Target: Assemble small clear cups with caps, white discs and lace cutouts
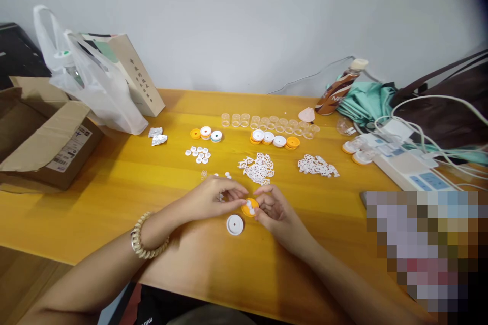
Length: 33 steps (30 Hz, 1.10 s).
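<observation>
My L hand point(219, 197) & R hand point(279, 216) meet at an orange disc point(246, 211) btwn them, w/ small white pcs point(249, 206) on it. R thumb & finger pinch its rim; L thumb's at the opp. side, can't tell if L grips. White disc point(235, 224) lies just nearer me; white cutout pcs point(261, 168) beyond both hands.

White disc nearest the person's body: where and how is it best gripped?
Probably by opposite edges of its rim, from above on the near side: the white disc lies flat, and the orange disc is just beyond.
</observation>
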Available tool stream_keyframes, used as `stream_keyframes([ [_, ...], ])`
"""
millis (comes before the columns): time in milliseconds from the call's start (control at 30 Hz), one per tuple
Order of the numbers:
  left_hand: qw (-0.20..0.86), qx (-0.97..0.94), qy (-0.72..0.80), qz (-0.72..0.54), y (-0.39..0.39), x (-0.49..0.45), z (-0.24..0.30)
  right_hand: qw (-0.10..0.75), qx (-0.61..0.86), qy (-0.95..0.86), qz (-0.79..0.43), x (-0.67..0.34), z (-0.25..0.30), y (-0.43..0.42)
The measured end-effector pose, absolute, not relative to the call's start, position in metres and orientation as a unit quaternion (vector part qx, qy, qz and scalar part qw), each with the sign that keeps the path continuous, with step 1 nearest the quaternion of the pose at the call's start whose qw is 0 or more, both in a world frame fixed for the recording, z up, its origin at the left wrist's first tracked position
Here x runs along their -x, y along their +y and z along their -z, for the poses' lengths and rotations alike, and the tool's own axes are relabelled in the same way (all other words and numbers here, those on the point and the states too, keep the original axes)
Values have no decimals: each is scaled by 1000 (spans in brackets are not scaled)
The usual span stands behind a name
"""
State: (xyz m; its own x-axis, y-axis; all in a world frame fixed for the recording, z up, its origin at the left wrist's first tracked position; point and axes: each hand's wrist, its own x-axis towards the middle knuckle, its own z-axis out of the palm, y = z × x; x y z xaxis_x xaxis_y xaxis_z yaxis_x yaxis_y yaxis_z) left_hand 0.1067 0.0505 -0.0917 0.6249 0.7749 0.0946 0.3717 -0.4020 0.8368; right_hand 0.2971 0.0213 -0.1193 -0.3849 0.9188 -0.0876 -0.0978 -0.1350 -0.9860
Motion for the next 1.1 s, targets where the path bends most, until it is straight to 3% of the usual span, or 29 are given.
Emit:
stream_keyframes([
  [167,541,-686,411,-260,46,-120,106,389,397,-518,-650,-296,116,22],
  [533,553,-657,425,-286,43,-125,111,393,397,-510,-654,-296,119,23],
  [700,447,-720,447,-286,44,-117,97,402,398,-514,-645,-301,120,26],
  [967,266,-904,311,-121,25,-99,76,417,414,-493,-642,-307,122,33],
  [1100,256,-917,290,-97,21,-101,83,423,422,-495,-631,-307,123,34],
])
